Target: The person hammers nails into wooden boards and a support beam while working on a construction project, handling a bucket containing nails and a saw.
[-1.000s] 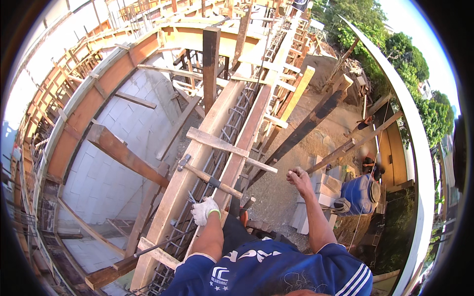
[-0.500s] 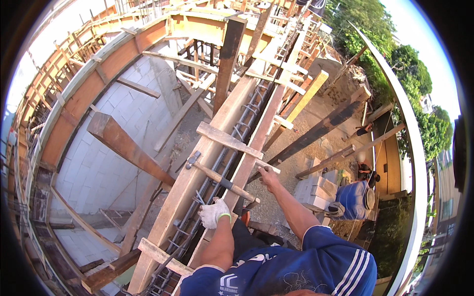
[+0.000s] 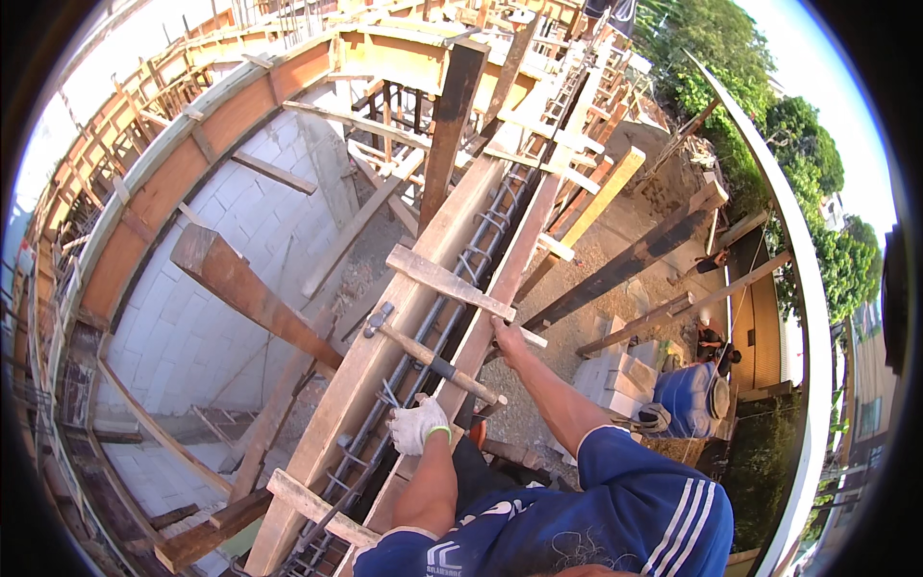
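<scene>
A claw hammer [image 3: 415, 350] with a wooden handle lies across the long beam formwork, its head on the left board [image 3: 336, 423] and its handle end past the right board [image 3: 473, 348]. My left hand [image 3: 418, 426], in a white glove, is by the right board just below the hammer, over the steel rebar [image 3: 431, 338]. Its fingers are curled, and what they hold is hidden. My bare right hand [image 3: 508, 338] is at the right board's outer side, beside the end of a wooden cross cleat [image 3: 447, 282]. Its fingers are bent against the wood; their grip is partly hidden.
Another cleat [image 3: 317, 508] spans the formwork near me. Timber props [image 3: 255, 293] rise on both sides. A block wall [image 3: 212, 269] stands left, with curved formwork [image 3: 163, 197] above it. Far below right are a blue drum [image 3: 687, 399], stacked blocks [image 3: 615, 385] and people.
My right hand has shifted left from the cleat's end to the board's outer side. The left hand has moved only slightly; the hammer stays lying in place.
</scene>
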Tool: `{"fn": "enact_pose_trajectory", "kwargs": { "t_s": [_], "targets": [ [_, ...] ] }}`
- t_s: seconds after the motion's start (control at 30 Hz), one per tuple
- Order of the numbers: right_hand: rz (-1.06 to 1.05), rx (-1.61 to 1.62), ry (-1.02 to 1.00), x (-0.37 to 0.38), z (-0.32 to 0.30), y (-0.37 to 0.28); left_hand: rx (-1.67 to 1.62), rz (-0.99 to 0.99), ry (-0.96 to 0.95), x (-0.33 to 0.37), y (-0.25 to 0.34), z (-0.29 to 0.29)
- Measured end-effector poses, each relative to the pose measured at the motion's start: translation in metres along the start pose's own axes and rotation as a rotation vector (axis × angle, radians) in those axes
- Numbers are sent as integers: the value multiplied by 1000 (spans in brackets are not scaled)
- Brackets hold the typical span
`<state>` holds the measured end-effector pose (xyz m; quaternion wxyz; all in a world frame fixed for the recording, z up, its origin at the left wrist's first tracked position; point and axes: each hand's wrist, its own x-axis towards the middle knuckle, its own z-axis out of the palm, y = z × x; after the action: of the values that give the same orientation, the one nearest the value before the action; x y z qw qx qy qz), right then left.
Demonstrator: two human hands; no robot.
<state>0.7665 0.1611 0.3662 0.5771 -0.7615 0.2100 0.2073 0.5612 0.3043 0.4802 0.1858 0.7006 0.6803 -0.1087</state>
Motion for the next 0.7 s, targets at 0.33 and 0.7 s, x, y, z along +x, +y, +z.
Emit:
{"fn": "enact_pose_trajectory", "kwargs": {
  "t_s": [0.33,0.7],
  "targets": [
    [3,-230,258,-32,46,-9,-3,-36,-21,2,3,-7],
    [-95,-400,448,-39,61,4,17,-14,-53,-6,8,-11]
  ]
}}
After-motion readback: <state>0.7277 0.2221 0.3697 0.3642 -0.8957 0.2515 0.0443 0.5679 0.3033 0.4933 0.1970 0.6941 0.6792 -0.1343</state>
